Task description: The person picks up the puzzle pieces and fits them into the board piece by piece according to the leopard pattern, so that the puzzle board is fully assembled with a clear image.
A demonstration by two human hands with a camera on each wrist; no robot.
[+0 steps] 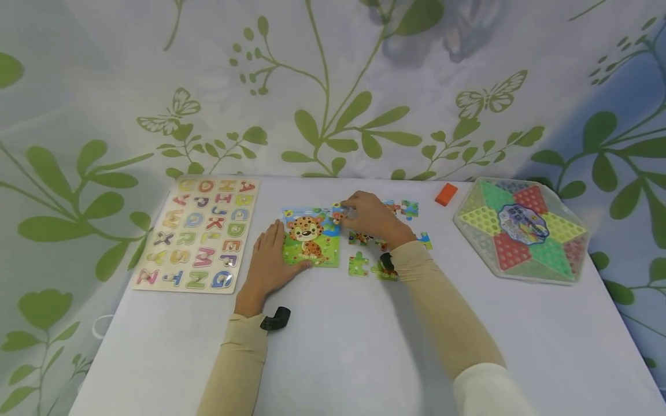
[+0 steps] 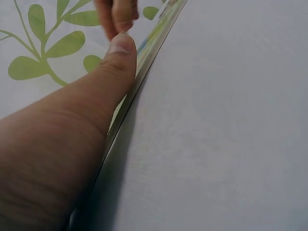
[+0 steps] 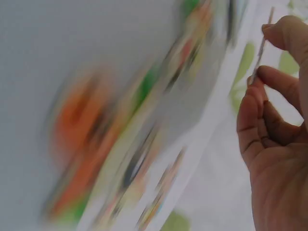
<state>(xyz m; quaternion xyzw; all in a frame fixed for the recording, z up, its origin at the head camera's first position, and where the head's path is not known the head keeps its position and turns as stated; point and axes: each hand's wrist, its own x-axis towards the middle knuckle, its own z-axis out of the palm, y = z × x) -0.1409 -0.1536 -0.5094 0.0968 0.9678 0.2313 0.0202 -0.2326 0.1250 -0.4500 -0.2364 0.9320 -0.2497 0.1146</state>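
Note:
A square leopard picture [image 1: 324,254] lies on the table, my left hand [image 1: 268,267] resting along its left edge with the thumb on its lower edge. In the left wrist view the left hand's thumb [image 2: 113,65] lies against the thin board edge. My right hand [image 1: 373,215] pinches a puzzle piece [image 1: 338,215] at the picture's upper right. The right wrist view shows the right hand [image 3: 279,125] gripping that thin piece [image 3: 261,50] edge-on between thumb and fingers. Loose pieces [image 1: 358,266] lie right of the picture, some partly hidden under the right hand and wrist.
At the left lies an alphabet board [image 1: 177,245] with coloured letters. An orange block [image 1: 446,195] sits near the back edge, and a hexagonal game box [image 1: 522,230] with coloured triangles lies at the right. Behind the white table [image 1: 333,358] hangs leaf-patterned cloth.

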